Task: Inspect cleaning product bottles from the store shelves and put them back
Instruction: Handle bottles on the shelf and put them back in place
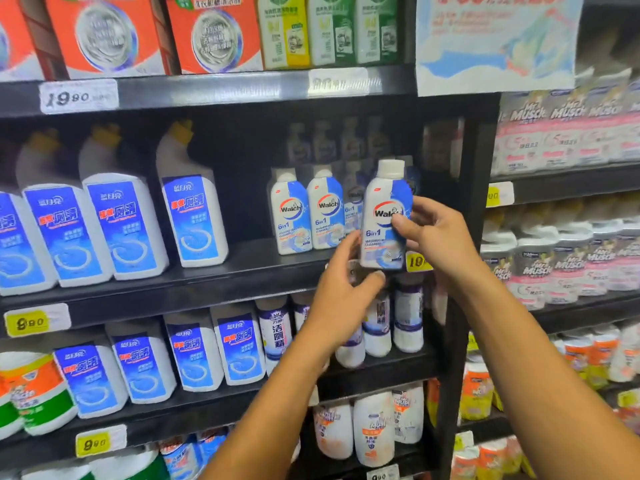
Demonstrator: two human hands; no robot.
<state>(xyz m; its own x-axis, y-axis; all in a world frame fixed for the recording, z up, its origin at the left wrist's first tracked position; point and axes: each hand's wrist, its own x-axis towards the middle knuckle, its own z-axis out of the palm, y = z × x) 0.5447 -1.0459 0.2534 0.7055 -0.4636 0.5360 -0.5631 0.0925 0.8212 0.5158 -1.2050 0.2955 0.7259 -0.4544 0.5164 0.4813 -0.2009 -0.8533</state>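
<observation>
- The fingers [398, 223] of the right hand [436, 233] are wrapped round the right side of a Walch bottle [382, 216], thumb pressed on its front label; the fingers of the left hand [341, 289] are curled at its lower left edge, thumb tip under the base.
- The bottle is upright with its white cap on top, held in the air in front of the middle shelf [242, 268]; its base sits level with that shelf's front edge.
- Just left of it, two matching Walch bottles [308, 211] stand on the shelf, with more behind.
- A bare stretch of shelf lies between those and the blue-labelled bottles [121, 223] further left.
- A black upright post [474, 202] stands close on the right.
</observation>
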